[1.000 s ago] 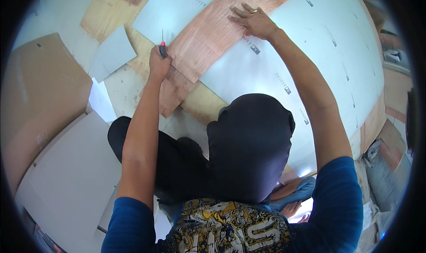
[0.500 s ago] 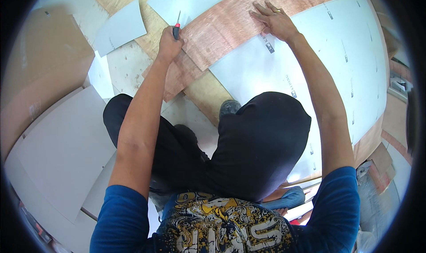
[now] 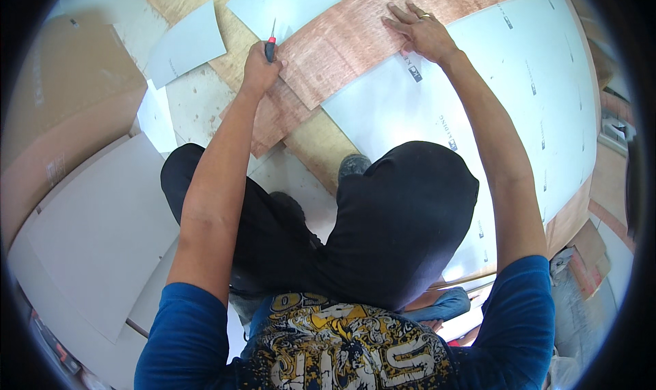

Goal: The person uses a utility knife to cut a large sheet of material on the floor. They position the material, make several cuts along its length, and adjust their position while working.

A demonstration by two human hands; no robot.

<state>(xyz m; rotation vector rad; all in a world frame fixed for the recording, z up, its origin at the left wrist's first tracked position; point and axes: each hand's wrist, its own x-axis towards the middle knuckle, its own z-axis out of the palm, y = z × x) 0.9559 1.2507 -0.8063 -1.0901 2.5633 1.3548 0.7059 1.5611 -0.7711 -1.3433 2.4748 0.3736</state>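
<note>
In my left hand [image 3: 261,69] is a slim hand tool [image 3: 270,49] with a black and red handle and a thin metal shaft. Its tip points away from me, and I cannot tell its exact kind. That fist rests at the left edge of a long reddish plywood strip [image 3: 342,58]. Over on the strip's near edge, my right hand [image 3: 425,36] lies flat with its fingers spread and a ring on one finger. Beneath the strip stretches a large white-filmed sheet [image 3: 526,110], showing on its near side.
A cardboard box [image 3: 75,89] and white panels [image 3: 96,233] stand to my left. A small white sheet [image 3: 184,45] lies on yellowish plywood [image 3: 318,144]. Behind me, another person's leg in jeans [image 3: 444,306] shows. Scraps [image 3: 588,257] sit at the right.
Both hands keep almost the same places. The left hand and its tool have shifted very slightly left, as has my right hand.
</note>
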